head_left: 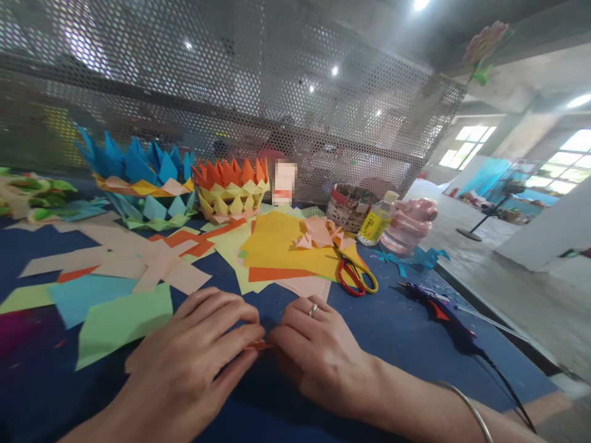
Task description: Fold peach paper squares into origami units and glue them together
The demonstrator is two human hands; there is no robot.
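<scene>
Low over the front of the blue table, my left hand (pixel 198 351) pinches a small folded piece of orange paper (pixel 259 346). My right hand (pixel 318 351), with a ring on one finger, grips the other end of the same piece. Most of the paper is hidden behind my fingers. Just beyond my hands lie yellow paper sheets (pixel 286 246) with an orange sheet (pixel 277 274) under them. A green paper sheet (pixel 124 320) rests beside my left hand. Red and yellow scissors (pixel 354 274) lie past my right hand.
Blue-topped (pixel 138 163) and orange-topped (pixel 233 184) folded-paper baskets stand at the back by a perforated metal screen (pixel 295 80). A glue gun (pixel 443 317) with its cord lies at right. Behind it are a yellow-labelled bottle (pixel 376 221), pink bottle (pixel 409 224) and round container (pixel 346 212).
</scene>
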